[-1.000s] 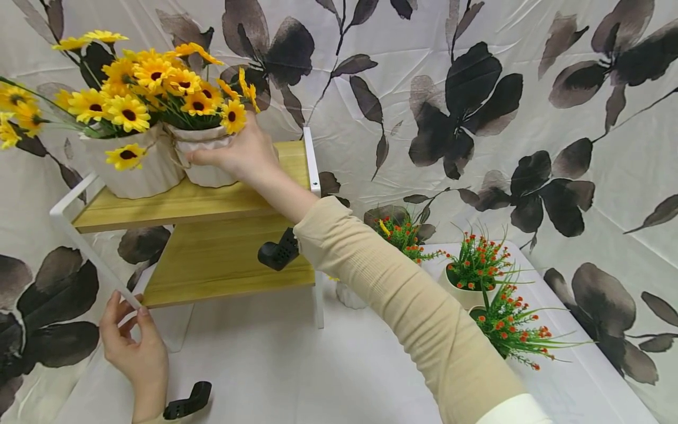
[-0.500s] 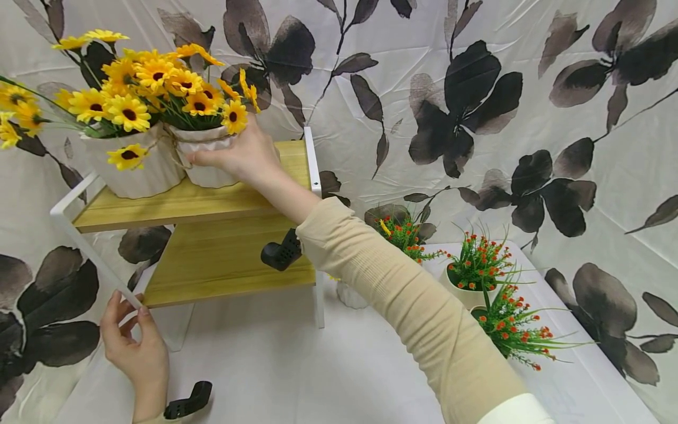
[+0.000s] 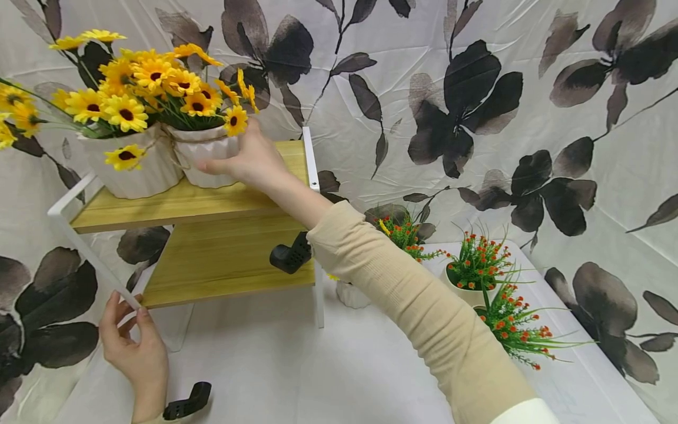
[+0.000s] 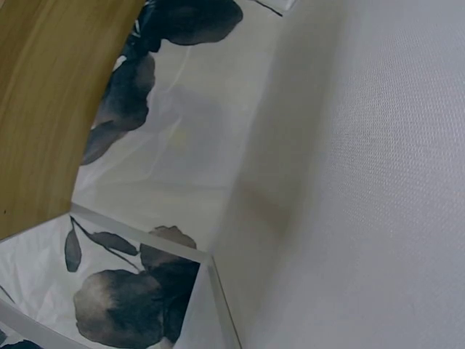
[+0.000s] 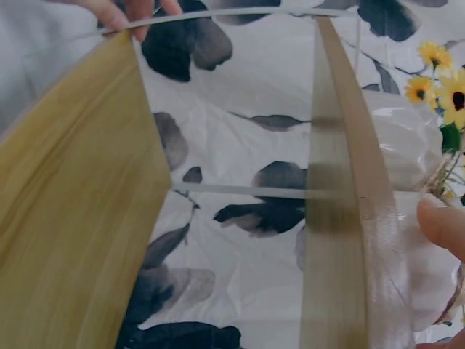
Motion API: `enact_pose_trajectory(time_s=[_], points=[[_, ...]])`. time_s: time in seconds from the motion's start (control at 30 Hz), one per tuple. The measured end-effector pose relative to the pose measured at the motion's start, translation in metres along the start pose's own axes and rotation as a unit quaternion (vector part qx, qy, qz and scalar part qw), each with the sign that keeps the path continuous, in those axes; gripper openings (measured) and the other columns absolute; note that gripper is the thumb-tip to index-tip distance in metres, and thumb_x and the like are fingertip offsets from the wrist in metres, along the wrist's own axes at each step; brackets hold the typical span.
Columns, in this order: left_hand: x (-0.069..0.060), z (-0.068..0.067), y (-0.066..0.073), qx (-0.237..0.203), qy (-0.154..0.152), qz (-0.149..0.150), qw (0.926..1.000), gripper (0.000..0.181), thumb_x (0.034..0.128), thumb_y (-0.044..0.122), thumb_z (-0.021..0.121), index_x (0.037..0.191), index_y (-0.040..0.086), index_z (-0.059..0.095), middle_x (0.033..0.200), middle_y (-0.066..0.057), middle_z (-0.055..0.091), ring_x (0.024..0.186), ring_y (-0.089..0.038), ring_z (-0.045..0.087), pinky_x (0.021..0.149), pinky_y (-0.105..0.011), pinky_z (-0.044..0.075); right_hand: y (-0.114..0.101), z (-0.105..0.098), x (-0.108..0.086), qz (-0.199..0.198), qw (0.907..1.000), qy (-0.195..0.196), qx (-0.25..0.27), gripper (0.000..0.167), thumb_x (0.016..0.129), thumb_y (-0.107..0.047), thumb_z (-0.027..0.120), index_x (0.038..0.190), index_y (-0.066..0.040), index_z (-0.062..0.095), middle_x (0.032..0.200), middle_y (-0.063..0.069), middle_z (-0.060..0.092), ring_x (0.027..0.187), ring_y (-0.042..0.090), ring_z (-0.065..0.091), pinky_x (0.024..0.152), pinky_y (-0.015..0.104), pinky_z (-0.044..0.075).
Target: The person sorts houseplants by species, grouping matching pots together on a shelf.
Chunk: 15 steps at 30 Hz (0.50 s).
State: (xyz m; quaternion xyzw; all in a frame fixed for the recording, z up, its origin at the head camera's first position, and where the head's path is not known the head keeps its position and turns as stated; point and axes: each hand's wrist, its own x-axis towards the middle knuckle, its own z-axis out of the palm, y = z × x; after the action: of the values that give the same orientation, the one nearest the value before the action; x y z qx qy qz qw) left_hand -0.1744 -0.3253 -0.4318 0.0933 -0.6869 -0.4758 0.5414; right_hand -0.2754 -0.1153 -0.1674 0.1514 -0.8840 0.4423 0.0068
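Note:
A two-tier wooden shelf (image 3: pixel 233 253) with a white metal frame stands on the table. On its top board are two white ribbed flowerpots of yellow artificial sunflowers, a left pot (image 3: pixel 138 176) and a right pot (image 3: pixel 203 147), side by side. My right hand (image 3: pixel 259 156) is at the right pot's right side, thumb stretched across its front; the other fingers are mostly hidden behind. In the right wrist view, the thumb (image 5: pixel 443 225) lies close over the pot; contact is unclear. My left hand (image 3: pixel 135 344) pinches the shelf's left frame bar near the lower board.
Right of the shelf stand several potted plants with small red-orange flowers, such as the front plant (image 3: pixel 516 324) and the one behind it (image 3: pixel 477 262). A white pot (image 3: pixel 352 294) is partly hidden by my right sleeve. Patterned cloth (image 3: pixel 402 118) hangs behind.
My right hand and forearm have shifted slightly right, and the thumb has slid back along the right pot. The pots stay in place. My left hand keeps its hold on the frame.

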Motion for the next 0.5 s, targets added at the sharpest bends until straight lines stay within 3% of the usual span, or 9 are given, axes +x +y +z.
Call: enact_pose_trajectory(time_s=[0.13,0.3,0.5], points=[[0.001,0.0,-0.004,0.005,0.002,0.002,1.0,0.043,0.0915,-0.007,0.051,0.134,0.001,0.05,0.108,0.029,0.051,0.105,0.009,0.052,0.084,-0.014,0.038,0.003,-0.004,-0.007,0.01,0.9998,-0.019,0.004,0.113,0.076,-0.047,0.076,0.155,-0.017,0.001,0.152,0.0,0.037,0.138,0.013,0.04,0.108,0.024,0.037],[0.002,0.0,-0.006,0.012,-0.001,0.007,0.9999,0.043,0.0917,-0.007,0.052,0.134,0.001,0.05,0.108,0.03,0.05,0.105,0.009,0.052,0.084,-0.013,0.039,0.008,-0.011,-0.019,-0.002,0.9987,-0.043,0.029,0.112,0.076,-0.044,0.078,0.154,-0.023,0.001,0.155,0.0,0.033,0.14,0.013,0.037,0.11,0.027,0.037],[0.002,0.001,-0.007,0.011,-0.001,0.005,0.9999,0.043,0.0918,-0.007,0.052,0.134,0.002,0.05,0.108,0.03,0.05,0.105,0.009,0.051,0.084,-0.013,0.038,0.014,-0.018,-0.038,-0.024,0.9966,-0.055,0.057,0.108,0.078,-0.037,0.078,0.155,-0.021,0.004,0.155,0.004,0.033,0.14,0.019,0.039,0.11,0.032,0.038]])
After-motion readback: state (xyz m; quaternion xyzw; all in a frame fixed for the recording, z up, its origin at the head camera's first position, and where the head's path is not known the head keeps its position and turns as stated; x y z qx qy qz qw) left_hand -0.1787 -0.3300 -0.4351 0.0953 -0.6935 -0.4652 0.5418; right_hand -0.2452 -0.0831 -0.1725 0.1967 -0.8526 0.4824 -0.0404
